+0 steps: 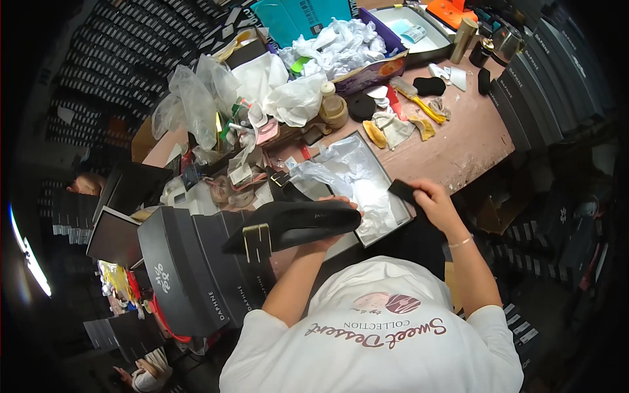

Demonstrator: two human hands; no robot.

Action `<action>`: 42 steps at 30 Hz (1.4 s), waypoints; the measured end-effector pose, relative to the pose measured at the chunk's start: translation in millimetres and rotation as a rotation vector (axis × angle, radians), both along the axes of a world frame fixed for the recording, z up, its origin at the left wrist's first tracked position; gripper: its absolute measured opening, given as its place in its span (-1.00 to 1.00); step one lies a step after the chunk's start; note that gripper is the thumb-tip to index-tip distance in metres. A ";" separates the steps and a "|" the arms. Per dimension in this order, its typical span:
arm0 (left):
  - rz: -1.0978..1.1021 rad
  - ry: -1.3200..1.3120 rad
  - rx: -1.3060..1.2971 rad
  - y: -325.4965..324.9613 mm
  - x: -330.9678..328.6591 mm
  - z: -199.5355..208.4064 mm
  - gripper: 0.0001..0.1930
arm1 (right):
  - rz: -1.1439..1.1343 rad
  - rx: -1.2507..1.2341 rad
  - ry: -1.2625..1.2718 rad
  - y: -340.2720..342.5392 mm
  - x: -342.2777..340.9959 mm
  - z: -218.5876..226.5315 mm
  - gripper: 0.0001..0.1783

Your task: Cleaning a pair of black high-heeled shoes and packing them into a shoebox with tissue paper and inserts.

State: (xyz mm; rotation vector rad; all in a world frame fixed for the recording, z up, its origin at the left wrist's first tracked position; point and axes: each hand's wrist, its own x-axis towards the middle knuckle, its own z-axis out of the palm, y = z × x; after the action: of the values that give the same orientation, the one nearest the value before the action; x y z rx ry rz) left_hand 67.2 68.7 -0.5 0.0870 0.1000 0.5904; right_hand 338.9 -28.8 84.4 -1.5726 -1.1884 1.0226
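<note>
My left hand (321,245) is closed round a black pointed shoe (295,223), which lies level across it with the toe to the right. A wide strap with a gold buckle (257,242) hangs at the shoe's heel end. In my right hand (434,202) is a black pad (401,191), apart from the shoe and over the right edge of an open shoe box (385,169). White tissue paper (372,204) fills the box. Behind the held shoe, a second black piece with a gold buckle (280,178) shows, partly hidden.
Dark shoe boxes (190,268) stand at my left, more (537,85) at the far right. A purple carton (373,71) holds crumpled paper. A yellow-handled brush (422,105), cloths (395,130) and jars (334,111) lie beyond. Another person (152,374) is at the lower left.
</note>
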 end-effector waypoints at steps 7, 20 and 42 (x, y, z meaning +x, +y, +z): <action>-0.115 0.120 -0.691 -51.1 1.8 2.2 -0.61 | -0.063 0.147 -0.575 72.2 21.1 -75.2 -0.14; -0.351 0.841 0.190 -60.9 43.6 43.1 -0.55 | 0.261 -0.428 1.180 2.6 27.2 -23.3 -0.57; 0.800 1.279 0.130 -5.0 -64.3 -12.3 -0.44 | 0.249 -0.552 1.437 4.7 27.1 -28.8 -0.48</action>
State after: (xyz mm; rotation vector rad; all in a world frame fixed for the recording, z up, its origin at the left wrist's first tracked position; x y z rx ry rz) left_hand 2.9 63.7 -12.8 0.5623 1.3875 1.2642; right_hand 366.0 -24.0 55.6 -0.6027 -0.0535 2.1874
